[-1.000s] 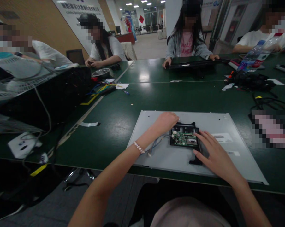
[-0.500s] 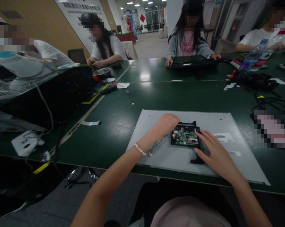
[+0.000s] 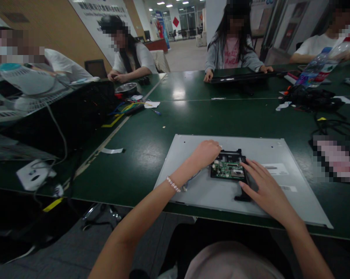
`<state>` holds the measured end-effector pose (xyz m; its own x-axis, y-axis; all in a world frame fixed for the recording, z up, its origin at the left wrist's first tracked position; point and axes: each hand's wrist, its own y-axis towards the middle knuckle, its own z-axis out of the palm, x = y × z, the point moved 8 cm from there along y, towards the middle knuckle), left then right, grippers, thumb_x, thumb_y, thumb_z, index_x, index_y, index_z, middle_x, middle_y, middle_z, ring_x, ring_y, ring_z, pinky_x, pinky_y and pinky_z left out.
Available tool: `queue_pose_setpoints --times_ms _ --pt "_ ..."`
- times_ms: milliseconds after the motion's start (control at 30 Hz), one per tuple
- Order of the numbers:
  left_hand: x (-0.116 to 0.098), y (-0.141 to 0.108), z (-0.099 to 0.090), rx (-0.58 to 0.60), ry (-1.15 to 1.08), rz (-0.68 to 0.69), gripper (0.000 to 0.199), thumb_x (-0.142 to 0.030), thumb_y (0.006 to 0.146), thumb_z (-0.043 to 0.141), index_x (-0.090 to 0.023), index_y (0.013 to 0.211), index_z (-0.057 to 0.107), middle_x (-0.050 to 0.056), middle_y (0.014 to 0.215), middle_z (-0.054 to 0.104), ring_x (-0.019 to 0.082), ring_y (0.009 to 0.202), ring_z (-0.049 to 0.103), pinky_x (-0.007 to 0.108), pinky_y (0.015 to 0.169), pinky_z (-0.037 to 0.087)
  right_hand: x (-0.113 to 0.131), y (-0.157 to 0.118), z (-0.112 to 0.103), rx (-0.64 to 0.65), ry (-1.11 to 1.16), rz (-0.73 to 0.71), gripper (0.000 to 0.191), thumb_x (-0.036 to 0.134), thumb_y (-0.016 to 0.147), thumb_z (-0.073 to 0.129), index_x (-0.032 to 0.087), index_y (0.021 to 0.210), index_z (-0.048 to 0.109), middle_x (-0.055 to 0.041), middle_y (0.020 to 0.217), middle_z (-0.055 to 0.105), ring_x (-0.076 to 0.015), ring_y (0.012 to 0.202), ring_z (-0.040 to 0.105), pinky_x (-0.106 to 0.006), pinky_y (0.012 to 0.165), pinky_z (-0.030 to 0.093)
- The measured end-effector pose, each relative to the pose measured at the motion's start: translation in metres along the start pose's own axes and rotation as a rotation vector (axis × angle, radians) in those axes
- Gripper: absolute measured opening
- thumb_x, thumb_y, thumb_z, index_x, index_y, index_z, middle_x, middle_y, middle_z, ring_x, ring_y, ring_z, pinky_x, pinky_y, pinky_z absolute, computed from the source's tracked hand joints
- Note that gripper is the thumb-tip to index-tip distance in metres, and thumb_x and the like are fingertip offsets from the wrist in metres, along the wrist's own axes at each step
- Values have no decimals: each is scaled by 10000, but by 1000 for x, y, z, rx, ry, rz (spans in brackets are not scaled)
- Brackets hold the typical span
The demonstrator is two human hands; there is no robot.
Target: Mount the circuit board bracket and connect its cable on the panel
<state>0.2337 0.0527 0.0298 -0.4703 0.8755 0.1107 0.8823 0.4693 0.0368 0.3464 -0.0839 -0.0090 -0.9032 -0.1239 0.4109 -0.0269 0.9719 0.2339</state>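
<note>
A flat grey display panel [image 3: 189, 193] lies on the green table in front of me. On it rests a black bracket [image 3: 242, 197] carrying a green circuit board [image 3: 225, 169]. My left hand [image 3: 209, 152], a beaded bracelet [image 3: 173, 183] at its wrist, is closed at the bracket's upper left corner; whatever its curled fingers grip is hidden. Thin cables [image 3: 189, 182] show partly behind that wrist. Fingers spread, my right hand [image 3: 263, 184] rests against the bracket's right side, fingertips touching its edge beside the board.
To the left stand a black case [image 3: 84, 112], a white fan [image 3: 32, 81] and a white device [image 3: 32, 174] with a cord. A silver strip [image 3: 112, 150] lies left of the panel. Black cables [image 3: 336, 126] and plastic bottles [image 3: 317, 68] are on the right. Several people sit around the table.
The whole view has shifted very slightly. Both hands keep nearly the same places at the bracket, and the panel and board have not visibly moved.
</note>
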Motion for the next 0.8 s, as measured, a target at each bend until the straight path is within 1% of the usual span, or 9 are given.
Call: queue_pose_setpoints --times_ms 300,400,467,533,633,700,767,800 --pt "6 0 0 -48 -58 -52 238 -160 924 467 -114 944 699 117 942 697 219 909 645 330 788 457 3 0 -3 -9 -3 -5 582 488 936 456 187 1433 425 -118 1513 420 -295 1406 357 -504 1147 330" --pt "13 -5 -9 -94 -109 -78 233 -202 924 484 -125 976 698 108 969 703 221 917 649 339 807 467 3 -1 -2 -4 4 -3 585 488 934 458 193 1437 419 -119 1513 418 -296 1407 358 -506 1148 329" --pt "25 -12 -19 -147 -139 -122 241 -234 927 493 -128 1016 690 106 1010 700 219 933 648 342 829 473 3 0 -2 -3 15 8 599 496 928 466 207 1449 400 -117 1526 398 -297 1407 359 -511 1144 334" --pt "45 -26 -29 -196 -167 -190 259 -252 932 487 -134 1052 683 102 1045 694 212 956 645 338 858 474 2 -1 -3 -9 34 33 618 507 924 469 221 1463 376 -114 1550 359 -299 1411 355 -515 1141 337" --pt "90 -57 -36 -233 -181 -336 282 -259 943 451 -151 1039 693 93 1052 693 204 990 638 324 897 471 2 -1 -4 -27 86 75 609 512 934 450 235 1469 358 -106 1572 319 -291 1422 343 -511 1145 333" --pt "128 -86 -35 -254 -124 -500 295 -258 930 452 -145 1052 695 103 1087 689 224 1025 629 333 925 465 2 -2 -4 -37 124 89 588 508 943 431 244 1464 360 -101 1568 327 -282 1425 341 -507 1150 327" --pt "165 -122 -31 -260 -47 -682 326 -254 914 460 -127 1124 675 119 1166 667 245 1078 611 344 968 448 2 -3 -4 -45 148 100 574 505 951 418 252 1463 358 -95 1563 337 -277 1426 341 -510 1155 318" --pt "182 -140 -28 -250 -18 -751 347 -257 915 454 -127 1165 657 118 1202 651 245 1096 603 340 984 439 3 -3 -4 -49 154 104 570 503 953 416 255 1462 357 -93 1562 340 -275 1426 341 -511 1158 313"
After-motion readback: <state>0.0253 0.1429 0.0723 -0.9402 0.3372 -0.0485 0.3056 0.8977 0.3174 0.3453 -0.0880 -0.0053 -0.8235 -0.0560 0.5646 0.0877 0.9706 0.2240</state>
